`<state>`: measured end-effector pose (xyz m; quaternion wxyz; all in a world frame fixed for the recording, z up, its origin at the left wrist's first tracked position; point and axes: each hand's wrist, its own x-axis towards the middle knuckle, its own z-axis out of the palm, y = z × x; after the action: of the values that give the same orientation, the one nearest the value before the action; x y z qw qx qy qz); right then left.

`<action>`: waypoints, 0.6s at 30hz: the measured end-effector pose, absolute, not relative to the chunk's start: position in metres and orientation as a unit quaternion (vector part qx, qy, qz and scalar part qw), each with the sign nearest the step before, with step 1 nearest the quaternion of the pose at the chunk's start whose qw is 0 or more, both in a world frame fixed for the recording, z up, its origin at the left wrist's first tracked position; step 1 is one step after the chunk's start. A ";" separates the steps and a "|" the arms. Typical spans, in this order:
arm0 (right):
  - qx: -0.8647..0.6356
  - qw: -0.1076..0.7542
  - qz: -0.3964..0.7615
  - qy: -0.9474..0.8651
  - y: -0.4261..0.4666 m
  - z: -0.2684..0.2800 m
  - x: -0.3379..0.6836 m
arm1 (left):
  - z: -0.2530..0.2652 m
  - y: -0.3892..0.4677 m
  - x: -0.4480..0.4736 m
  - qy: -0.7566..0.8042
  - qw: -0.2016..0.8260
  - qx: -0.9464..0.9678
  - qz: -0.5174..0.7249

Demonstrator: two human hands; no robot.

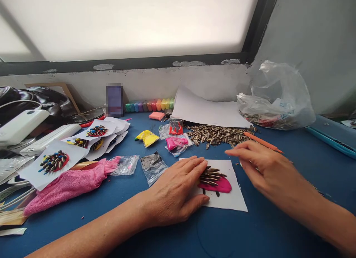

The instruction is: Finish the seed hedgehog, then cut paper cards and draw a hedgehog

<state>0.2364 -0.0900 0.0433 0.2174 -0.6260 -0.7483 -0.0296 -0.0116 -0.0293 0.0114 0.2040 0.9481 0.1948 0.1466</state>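
Observation:
My left hand lies flat with its fingers stretched over the left side of a small white paper sheet, holding it down. On that sheet is a flattened piece of magenta modelling clay, with striped sunflower seeds stuck in it like spines; my fingers cover its left part. Two dark seeds sit along its lower edge. My right hand hovers right of the sheet, index finger pointing left and thumb apart below it. I see nothing held in it.
Behind the sheet lies a pile of loose sunflower seeds with an orange pen-like stick. Clay packets, yellow and pink, lie nearby. Finished seed-and-clay pictures and a pink cloth are left; a plastic bag stands back right.

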 end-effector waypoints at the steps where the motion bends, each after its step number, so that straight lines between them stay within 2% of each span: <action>1: -0.647 0.220 -0.062 -0.727 -0.088 0.045 0.245 | 0.012 -0.029 -0.012 0.195 0.205 0.948 0.147; 3: -0.685 0.201 -0.106 -0.693 -0.085 0.046 0.261 | 0.012 -0.029 -0.012 0.195 0.204 0.948 0.145; 7: -0.726 0.155 -0.100 -0.663 -0.079 0.041 0.279 | 0.012 -0.029 -0.012 0.191 0.198 0.951 0.141; 18: -0.709 0.130 -0.068 -0.690 -0.078 0.039 0.277 | 0.012 -0.028 -0.011 0.209 0.185 0.949 0.148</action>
<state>0.2767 -0.0779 0.0388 0.1301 -0.7087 -0.6900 -0.0679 -0.0114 -0.0277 0.0117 0.1847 0.9489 0.2090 0.1478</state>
